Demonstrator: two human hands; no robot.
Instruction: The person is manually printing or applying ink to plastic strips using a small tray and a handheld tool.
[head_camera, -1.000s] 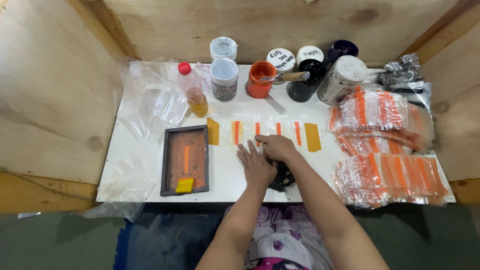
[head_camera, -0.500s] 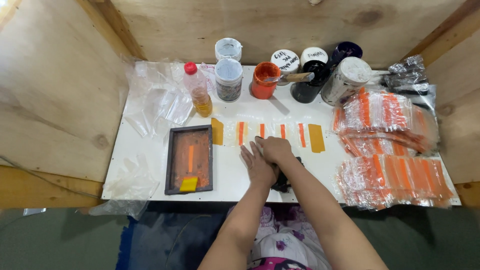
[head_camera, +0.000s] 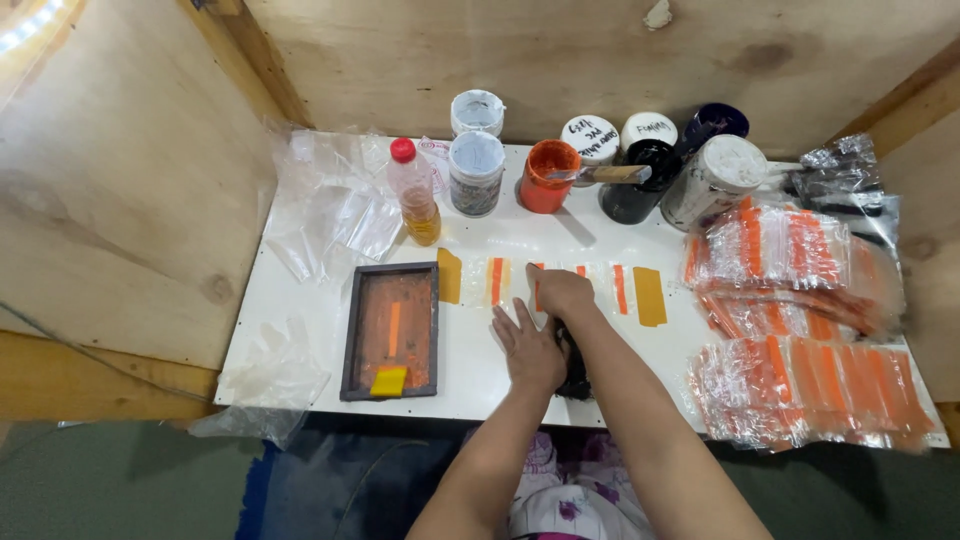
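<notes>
Meanwhile, we press our flat, open left hand (head_camera: 528, 345) and curled right hand (head_camera: 560, 290) on striped clear bags (head_camera: 545, 282). Wet orange ink could smear, we judge, if either hand slides across the bench (head_camera: 300, 310).

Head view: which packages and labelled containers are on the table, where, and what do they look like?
Clear bags, orange-striped: stacked, right edge.
Empty clear bags: back left.
Small bottle, red cap, amber liquid: back left.
Paint jars, white handwritten lids: back row.
Orange pot: back centre.
</notes>
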